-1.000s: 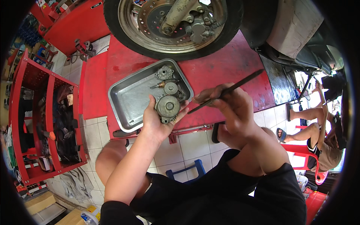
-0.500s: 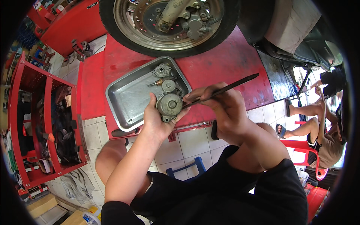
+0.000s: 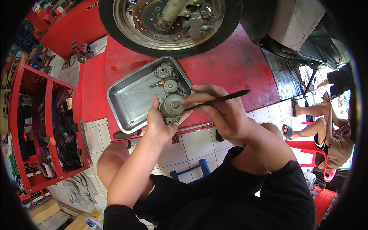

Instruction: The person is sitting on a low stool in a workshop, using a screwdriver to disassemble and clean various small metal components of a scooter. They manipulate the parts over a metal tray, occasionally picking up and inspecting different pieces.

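My left hand (image 3: 160, 124) is closed around a round grey metal housing (image 3: 171, 107) with a raised hub in its middle, held over the near right corner of a metal tray (image 3: 133, 102). My right hand (image 3: 220, 105) grips a long, thin dark stick-like tool (image 3: 222, 99). One end of it meets the right side of the housing, and the other points away to the right. My right fingertips lie at the housing's edge. Inside the tray, by its right wall, are a round flanged metal part (image 3: 164, 70), a brass-coloured fitting (image 3: 158, 83) and a grey cylindrical part (image 3: 170, 86).
The tray rests on a red platform (image 3: 226, 65). A motorcycle wheel (image 3: 168, 49) stands just beyond it. To the left is a red tool cart (image 3: 50, 126), and a blue stool (image 3: 204, 167) sits below my hands. Another person (image 3: 333, 143) sits at the far right.
The tool's far end has swung down and toward me, so it lies flatter. My right fingers have shifted left onto the housing's edge. My left hand keeps its hold.
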Available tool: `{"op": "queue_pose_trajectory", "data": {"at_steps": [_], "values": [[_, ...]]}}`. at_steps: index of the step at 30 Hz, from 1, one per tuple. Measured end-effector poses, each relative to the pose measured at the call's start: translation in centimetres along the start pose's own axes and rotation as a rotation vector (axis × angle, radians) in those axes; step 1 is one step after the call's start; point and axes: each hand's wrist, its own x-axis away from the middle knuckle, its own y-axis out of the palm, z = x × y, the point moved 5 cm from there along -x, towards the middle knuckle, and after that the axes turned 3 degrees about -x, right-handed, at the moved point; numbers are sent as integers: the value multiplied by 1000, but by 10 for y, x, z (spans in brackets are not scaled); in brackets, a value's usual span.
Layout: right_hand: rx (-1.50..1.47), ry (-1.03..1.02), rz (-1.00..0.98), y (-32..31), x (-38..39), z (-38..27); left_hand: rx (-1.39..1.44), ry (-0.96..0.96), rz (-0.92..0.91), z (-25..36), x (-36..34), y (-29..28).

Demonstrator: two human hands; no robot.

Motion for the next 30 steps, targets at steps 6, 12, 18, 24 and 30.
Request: {"op": "queue_pose_trajectory", "data": {"at_steps": [6,12,18,24,30], "values": [[138,55,-17,-3,1,7,4,-38,45,-1,3,0],[-111,97,61,8,-1,1,16,-12,11,2,4,3],[168,236,-62,-2,1,9,2,-17,3,1,4,1],[55,50,94,8,-2,5,25,-11,-19,0,1,1],[174,265,-196,1,1,9,3,-22,75,0,-1,-9]]}}
